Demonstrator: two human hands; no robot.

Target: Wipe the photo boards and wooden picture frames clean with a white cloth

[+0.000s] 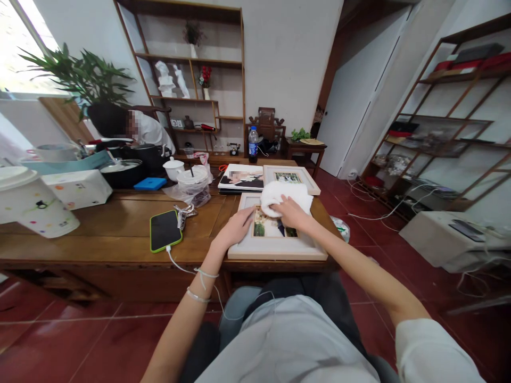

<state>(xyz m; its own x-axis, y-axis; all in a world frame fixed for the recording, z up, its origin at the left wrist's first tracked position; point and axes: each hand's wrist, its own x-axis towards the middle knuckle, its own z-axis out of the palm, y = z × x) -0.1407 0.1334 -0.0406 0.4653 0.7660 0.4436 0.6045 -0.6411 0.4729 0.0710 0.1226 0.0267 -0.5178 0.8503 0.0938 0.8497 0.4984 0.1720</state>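
1. The near frame [275,249] lies flat on the right end of the table [120,239], at its front edge.
2. The left hand [235,229] rests on that frame's left border. The right hand [291,213] lies on a cloth [285,196] over the frame's far part.
3. Behind it lies the far frame [293,178], with a print [241,178] just beside it on the left.
4. The phone [165,230] lies left of the near frame, near the left hand.
5. A cup [194,183] stands behind the phone, and a bottle [253,144] stands farther back, behind the print.
6. A box [77,189] lies on the table's left part.
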